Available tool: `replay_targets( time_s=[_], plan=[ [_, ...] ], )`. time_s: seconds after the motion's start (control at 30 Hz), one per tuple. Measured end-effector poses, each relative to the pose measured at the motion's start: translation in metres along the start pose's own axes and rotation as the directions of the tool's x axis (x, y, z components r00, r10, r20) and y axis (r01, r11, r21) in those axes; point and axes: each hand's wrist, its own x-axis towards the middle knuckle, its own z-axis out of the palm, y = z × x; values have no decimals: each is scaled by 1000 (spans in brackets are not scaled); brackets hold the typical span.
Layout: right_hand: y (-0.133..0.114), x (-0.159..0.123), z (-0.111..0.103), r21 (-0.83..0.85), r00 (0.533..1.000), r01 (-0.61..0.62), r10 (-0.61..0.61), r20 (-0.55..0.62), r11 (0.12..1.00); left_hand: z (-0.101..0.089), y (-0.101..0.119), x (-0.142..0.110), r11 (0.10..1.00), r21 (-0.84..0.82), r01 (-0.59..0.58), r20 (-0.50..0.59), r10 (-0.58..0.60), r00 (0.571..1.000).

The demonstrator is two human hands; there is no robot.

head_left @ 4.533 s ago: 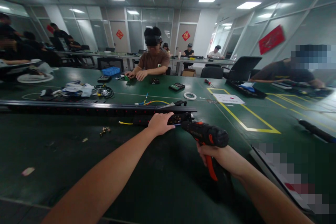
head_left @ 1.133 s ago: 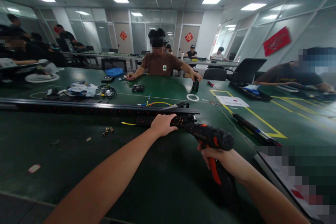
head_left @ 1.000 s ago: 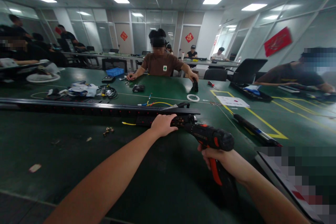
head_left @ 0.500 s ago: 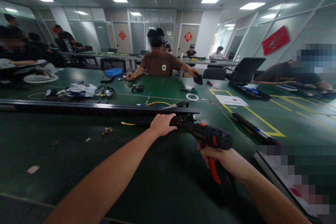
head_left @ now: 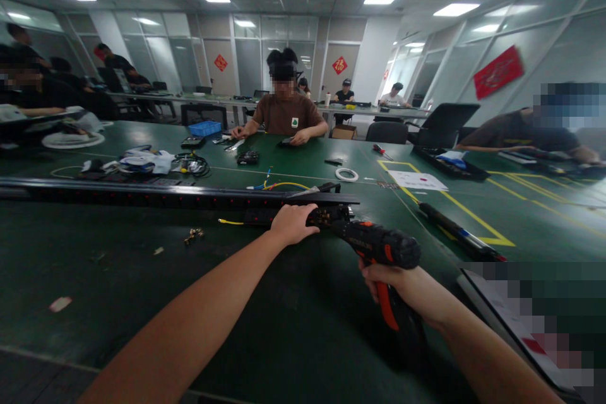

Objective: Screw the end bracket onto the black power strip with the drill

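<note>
My right hand [head_left: 391, 281] is wrapped round the handle of a black and orange cordless drill [head_left: 379, 243]. The drill's nose points left at the end of a black module [head_left: 326, 214] with brass-coloured terminals. My left hand [head_left: 293, 224] grips that module, its thumb along the near edge; the fingertips behind are hidden. Right behind it runs a long black rail [head_left: 142, 192] with a row of small red marks. A yellow wire [head_left: 230, 222] with a metal lug sticks out at the module's left. Several brass screws [head_left: 194, 235] lie on the green table to the left.
Bundled cables [head_left: 146, 161], a blue basket [head_left: 204, 129] and a white tape roll [head_left: 346, 175] lie beyond the rail. A black bar-shaped tool [head_left: 459, 230] and a tablet-like board [head_left: 516, 328] are at the right. A co-worker [head_left: 288, 113] sits opposite.
My hands and the drill stay practically in place. The co-worker opposite has brought the dark object in one hand from the side in to the table before them.
</note>
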Motion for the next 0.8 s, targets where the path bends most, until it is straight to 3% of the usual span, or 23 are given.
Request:
replay_targets(
  time_s=[0.8],
  plan=[
    [0, 1, 0, -6, 1000, 19, -19, -1, 1000, 4, -4, 0, 1000, -9, -19, -12, 19, 1000]
  ],
)
